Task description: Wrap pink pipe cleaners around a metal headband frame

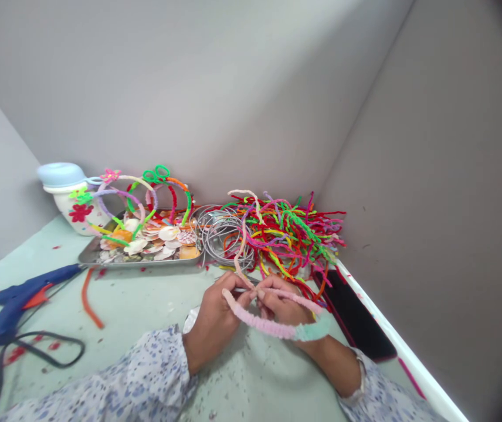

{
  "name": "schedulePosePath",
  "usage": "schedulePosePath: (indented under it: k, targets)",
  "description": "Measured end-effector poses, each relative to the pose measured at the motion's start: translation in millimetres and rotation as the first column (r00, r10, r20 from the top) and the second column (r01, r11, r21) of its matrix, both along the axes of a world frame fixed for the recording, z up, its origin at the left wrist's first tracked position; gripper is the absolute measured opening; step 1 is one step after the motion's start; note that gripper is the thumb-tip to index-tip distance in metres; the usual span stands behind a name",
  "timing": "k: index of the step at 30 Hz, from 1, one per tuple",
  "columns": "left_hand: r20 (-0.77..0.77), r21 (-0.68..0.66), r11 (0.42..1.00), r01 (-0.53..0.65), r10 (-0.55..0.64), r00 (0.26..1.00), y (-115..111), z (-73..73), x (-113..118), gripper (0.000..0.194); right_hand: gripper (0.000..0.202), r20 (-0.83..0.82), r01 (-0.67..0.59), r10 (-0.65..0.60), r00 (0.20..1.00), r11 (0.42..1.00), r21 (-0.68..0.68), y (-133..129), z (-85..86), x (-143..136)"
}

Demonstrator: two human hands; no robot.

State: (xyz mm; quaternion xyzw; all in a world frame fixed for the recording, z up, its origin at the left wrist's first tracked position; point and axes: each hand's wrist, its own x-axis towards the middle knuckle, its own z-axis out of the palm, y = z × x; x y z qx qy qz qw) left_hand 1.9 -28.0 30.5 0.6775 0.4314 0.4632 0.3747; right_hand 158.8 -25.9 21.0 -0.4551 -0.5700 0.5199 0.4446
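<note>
Both my hands meet at the middle of the table, fingertips nearly touching. My left hand (222, 313) pinches one end of a pale pink pipe cleaner (239, 258), whose free length sticks up and away from me. My right hand (284, 302) pinches beside it, closed on a headband (272, 328) wrapped in fuzzy pink and mint pipe cleaner. The headband curves back toward me in front of my right hand and wrist. Exactly where the two pieces join is hidden by my fingertips.
A metal tray (145, 265) of shells stands at the back left, with finished headbands (145, 181) on it. Behind lie a white cup (68, 205), coiled wire (220, 234) and a pipe cleaner heap (295, 228). A blue glue gun (17, 299) lies left, a black phone (356, 316) right.
</note>
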Motion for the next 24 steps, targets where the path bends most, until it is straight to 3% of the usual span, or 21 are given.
schedulePosePath:
  k: [5,14,24]
  targets:
    - [0.033,-0.047,0.999,-0.007,0.009,0.999,3,-5.8,0,0.015,0.010,0.078,0.057,-0.068,0.995,0.989,0.136,-3,-8.3,-2]
    - [0.124,-0.246,0.969,0.010,0.022,0.992,8,-23.2,1,0.023,0.012,0.301,0.053,-0.169,0.939,0.933,0.356,-7,0.9,-4]
    - [0.173,-0.234,0.972,0.024,0.017,0.985,12,-27.6,6,0.023,0.011,0.309,0.074,-0.200,0.930,0.924,0.375,-5,-1.9,-4]
